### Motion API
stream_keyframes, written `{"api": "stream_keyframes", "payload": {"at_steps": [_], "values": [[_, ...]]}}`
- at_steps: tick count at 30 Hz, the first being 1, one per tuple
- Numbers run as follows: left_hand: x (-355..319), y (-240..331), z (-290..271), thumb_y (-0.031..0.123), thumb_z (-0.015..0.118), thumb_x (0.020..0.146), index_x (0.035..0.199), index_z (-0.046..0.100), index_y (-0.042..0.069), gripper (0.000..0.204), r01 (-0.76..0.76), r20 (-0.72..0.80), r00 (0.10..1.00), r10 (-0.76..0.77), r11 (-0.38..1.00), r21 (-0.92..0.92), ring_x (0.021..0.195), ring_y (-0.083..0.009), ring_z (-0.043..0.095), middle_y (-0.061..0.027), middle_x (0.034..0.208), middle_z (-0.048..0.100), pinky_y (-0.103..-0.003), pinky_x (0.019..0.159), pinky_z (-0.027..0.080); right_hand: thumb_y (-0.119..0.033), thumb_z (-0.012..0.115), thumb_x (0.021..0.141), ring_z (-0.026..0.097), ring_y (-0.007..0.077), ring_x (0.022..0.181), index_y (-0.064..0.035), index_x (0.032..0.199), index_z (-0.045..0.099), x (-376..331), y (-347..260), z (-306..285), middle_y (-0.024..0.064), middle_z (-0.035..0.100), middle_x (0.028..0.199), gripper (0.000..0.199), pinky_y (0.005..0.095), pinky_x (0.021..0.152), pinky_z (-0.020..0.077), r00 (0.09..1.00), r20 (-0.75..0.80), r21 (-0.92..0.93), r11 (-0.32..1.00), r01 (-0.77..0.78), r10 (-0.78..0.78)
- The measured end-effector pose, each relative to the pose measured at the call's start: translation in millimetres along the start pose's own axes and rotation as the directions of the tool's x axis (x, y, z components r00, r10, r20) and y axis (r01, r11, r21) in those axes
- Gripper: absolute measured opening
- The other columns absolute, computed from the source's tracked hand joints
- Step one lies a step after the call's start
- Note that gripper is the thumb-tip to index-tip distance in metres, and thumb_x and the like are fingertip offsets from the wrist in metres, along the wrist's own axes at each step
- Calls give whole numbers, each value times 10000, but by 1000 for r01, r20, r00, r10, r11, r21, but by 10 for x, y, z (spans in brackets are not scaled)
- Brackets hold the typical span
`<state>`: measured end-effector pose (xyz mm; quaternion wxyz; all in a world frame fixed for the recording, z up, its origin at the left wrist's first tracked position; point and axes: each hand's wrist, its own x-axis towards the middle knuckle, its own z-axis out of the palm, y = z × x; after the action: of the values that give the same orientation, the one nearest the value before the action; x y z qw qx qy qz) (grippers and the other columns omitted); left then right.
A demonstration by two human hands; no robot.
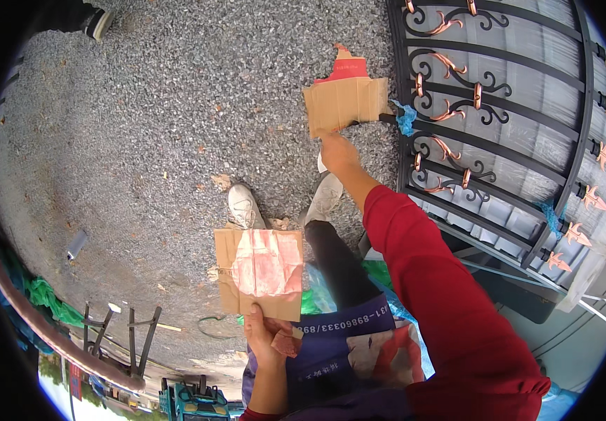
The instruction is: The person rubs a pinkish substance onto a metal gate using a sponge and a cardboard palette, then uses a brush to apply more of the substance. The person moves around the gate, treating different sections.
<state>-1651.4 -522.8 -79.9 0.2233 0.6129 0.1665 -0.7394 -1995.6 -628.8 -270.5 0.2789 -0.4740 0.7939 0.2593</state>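
My left hand (269, 337) grips the lower edge of a flat brown cardboard piece (227, 281) with torn pink-red paper stuck on its face, held in front of my waist. My right hand (338, 151), arm in a red sleeve stretched forward, pinches the bottom of a second brown cardboard piece (345, 104) that has a red torn flap on top. That piece is raised next to the left edge of a black wrought-iron gate (513, 140) with copper-coloured scrolls and spear tips.
Grey gravel ground (163, 119) spreads ahead, with my two grey shoes (243, 205) on it. Blue plastic scraps (406, 116) cling to the gate. Another person's shoe (98, 22) is at top left. Black metal stands (117, 337) and a curved rail sit at lower left.
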Motion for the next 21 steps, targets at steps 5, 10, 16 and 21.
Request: {"api": "stream_keyframes", "payload": {"at_steps": [5, 10, 16, 21], "values": [[168, -50, 0, 367, 442, 959, 1029, 505, 0, 378, 17, -43, 999, -17, 1000, 10, 453, -153, 520, -93, 656, 588, -243, 413, 398, -120, 489, 867, 651, 288, 881, -217, 1295, 444, 779, -171, 415, 125, 643, 956, 441, 421, 701, 513, 991, 83, -268, 955, 124, -105], [205, 23, 92, 356, 427, 967, 1006, 492, 10, 354, 12, -52, 999, -10, 999, 33, 440, -151, 506, -94, 590, 557, -244, 414, 393, -158, 484, 885, 654, 267, 903, -160, 1200, 533, 1141, -70, 635, 113, 664, 933, 318, 375, 679, 513, 984, 175, -385, 919, 83, -15], [181, 23, -5, 343, 420, 974, 1063, 453, 11, 346, 52, 44, 998, -52, 999, 6, 459, -166, 530, -109, 604, 565, -250, 438, 422, -170, 482, 880, 670, 264, 870, -101, 987, 656, 990, 140, 496, 105, 683, 933, 216, 403, 669, 532, 997, 36, -406, 911, 76, -68], [27, 105, 166, 329, 441, 970, 1068, 455, 14, 331, 26, 47, 999, -24, 999, -44, 456, -169, 534, -111, 606, 568, -252, 441, 438, -122, 507, 835, 668, 319, 809, -43, 854, 662, 541, 382, -60, 164, 668, 896, 175, 424, 658, 539, 993, -30, -232, 967, 102, -112]]}}
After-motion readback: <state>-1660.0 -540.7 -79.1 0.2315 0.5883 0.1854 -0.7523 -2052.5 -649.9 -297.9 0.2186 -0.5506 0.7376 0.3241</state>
